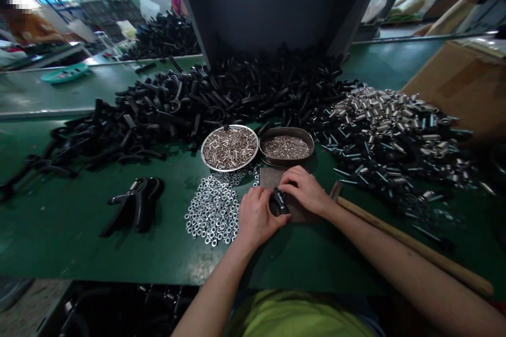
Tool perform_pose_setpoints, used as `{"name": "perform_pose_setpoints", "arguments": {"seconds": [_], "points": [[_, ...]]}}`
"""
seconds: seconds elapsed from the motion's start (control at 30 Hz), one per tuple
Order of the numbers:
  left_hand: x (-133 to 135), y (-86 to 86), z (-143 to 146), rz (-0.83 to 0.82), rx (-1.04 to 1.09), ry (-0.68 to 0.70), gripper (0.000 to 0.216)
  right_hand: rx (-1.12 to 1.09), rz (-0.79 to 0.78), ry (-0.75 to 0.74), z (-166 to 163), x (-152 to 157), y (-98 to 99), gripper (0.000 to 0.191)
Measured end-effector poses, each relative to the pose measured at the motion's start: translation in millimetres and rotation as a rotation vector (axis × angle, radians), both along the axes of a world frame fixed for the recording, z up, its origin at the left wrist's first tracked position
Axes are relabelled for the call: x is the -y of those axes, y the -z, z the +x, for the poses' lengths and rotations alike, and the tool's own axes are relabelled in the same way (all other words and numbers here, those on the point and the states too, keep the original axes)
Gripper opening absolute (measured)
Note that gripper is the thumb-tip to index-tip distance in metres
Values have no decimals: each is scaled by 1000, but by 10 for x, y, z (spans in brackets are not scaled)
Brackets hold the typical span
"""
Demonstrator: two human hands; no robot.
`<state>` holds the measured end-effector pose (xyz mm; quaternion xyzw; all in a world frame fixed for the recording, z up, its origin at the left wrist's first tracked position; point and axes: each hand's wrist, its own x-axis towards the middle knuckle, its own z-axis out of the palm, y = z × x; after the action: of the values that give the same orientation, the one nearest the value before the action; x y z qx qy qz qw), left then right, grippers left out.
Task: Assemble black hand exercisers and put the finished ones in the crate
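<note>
My left hand [259,216] is closed around a small black plastic part [280,201], thumb along its near end. Over the far end of that part, my right hand [301,187] has its fingertips pinched together; whatever lies between them is too small to make out. Both hands are above a flat metal plate [302,210] on the green table. Beside my left hand spreads a heap of metal nuts [213,210]. Just beyond the hands stand a round dish of metal pins [230,148] and an oval tin of tiny metal pieces [286,147].
A hammer [411,242] lies under my right forearm. Assembled black clamps [138,205] rest at left. Black plastic parts [237,89] are piled behind, below a large dark bin [272,5]. Springs and bolts [387,116] heap at right, near a cardboard box [458,84]. A person [35,26] sits far left.
</note>
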<state>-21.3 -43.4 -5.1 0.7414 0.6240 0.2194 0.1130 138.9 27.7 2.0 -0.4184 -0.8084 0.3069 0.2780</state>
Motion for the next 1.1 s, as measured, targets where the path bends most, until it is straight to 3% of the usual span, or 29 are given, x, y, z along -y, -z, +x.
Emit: {"name": "perform_pose_setpoints", "arguments": {"seconds": [0.17, 0.37, 0.43, 0.57, 0.67, 0.73, 0.83, 1.0, 1.1], "points": [[6, -4, 0, -5, -2, 10, 45, 63, 76, 1, -118, 1, 35, 15], [7, 23, 8, -1, -4, 0, 43, 306, 366, -22, -137, 161, 111, 21], [15, 29, 6, 4, -6, 2, 41, 342, 392, -28, -117, 184, 90, 24], [38, 25, -3, 16, -1, 32, 54, 284, 280, -76, -12, -53, -95, 25], [51, 12, -6, 23, -41, 62, 59, 393, 214, 101, 65, -461, -239, 20], [56, 3, -4, 22, -73, 71, 58, 500, 178, 165, 72, -746, -271, 18], [60, 0, -3, 20, -81, 94, 59, 597, 96, 132, 9, -1049, -235, 20], [33, 7, 3, 18, 26, 96, 56, 664, 22, 145, -94, -1165, -168, 6], [-9, -22, -3, -43, 282, -7, 54, 635, 26, 198, -64, -1141, -160, 6]]}}
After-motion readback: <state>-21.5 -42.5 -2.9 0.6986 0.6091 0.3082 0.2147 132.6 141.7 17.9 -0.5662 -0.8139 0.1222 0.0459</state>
